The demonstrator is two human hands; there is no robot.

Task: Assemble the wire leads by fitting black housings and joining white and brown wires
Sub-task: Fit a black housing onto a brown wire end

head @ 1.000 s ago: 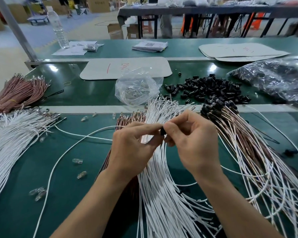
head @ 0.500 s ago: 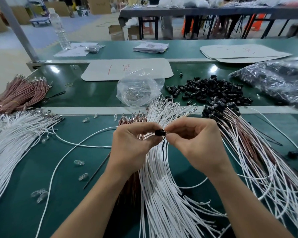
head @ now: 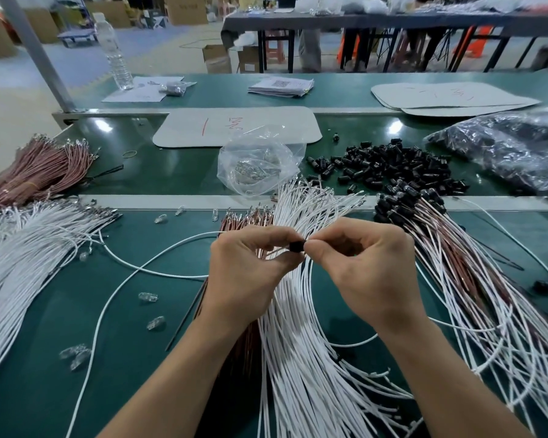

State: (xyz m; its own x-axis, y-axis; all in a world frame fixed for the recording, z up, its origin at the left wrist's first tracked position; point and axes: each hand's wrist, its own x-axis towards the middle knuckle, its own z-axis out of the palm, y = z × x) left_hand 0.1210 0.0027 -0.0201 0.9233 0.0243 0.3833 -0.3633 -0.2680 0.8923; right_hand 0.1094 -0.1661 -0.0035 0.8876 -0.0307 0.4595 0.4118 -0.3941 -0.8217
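Turning level since a second ago, the housing [head: 296, 246] now shows between the hands: the left hand [head: 247, 273] pinches it and a brown wire [head: 274, 252] in its fingers, the right hand [head: 367, 270] pinches its other end; the wire is likely being seated.

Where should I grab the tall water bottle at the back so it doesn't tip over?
Grab the water bottle round its middle, coming straight in from the near side. It stands upright, tall and narrow, on the far green table, so a sideways grip round the body looks steadier than pinching the small cap.
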